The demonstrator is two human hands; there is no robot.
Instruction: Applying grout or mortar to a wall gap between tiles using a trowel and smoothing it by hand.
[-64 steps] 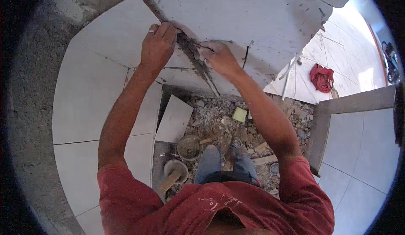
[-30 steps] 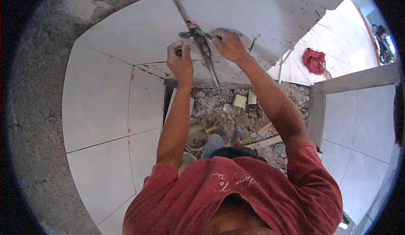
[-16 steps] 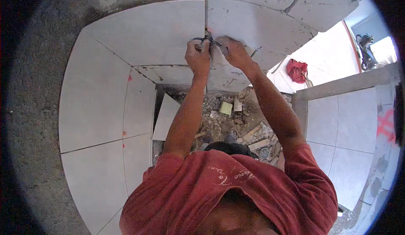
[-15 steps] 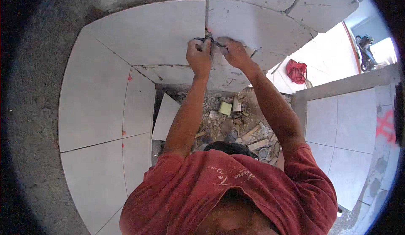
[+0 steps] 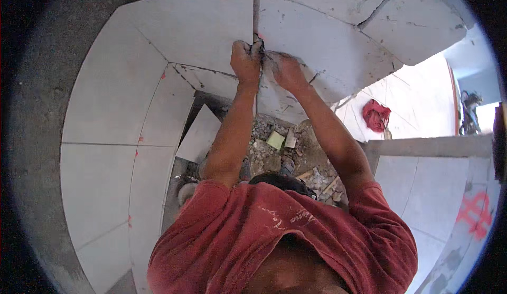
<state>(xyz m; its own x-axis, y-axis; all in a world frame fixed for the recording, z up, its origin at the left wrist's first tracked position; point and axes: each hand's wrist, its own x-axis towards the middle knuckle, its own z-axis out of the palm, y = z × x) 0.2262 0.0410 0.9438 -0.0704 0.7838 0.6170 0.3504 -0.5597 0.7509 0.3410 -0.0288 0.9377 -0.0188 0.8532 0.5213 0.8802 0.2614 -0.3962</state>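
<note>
My left hand (image 5: 245, 62) and my right hand (image 5: 285, 69) are raised close together against the wall. They meet at the right edge of a large pale grey tile (image 5: 190, 30), where it borders bare grey cement (image 5: 327, 35). A small dark metal trowel (image 5: 259, 39) shows only as a tip between the two fists. Both hands are closed around it, and the rest of it is hidden by my fingers.
More grey tiles (image 5: 100, 178) cover the wall on the left. Below my arms lie rubble (image 5: 274, 151) and a loose tile (image 5: 199, 135) leaning at the wall's foot. A red cloth (image 5: 376, 115) lies on the floor at right, beside a low tiled wall (image 5: 422, 183).
Both hands have moved up the joint with the trowel and drawn close together. My head has tilted, so the wall and tiles sit lower in view.
</note>
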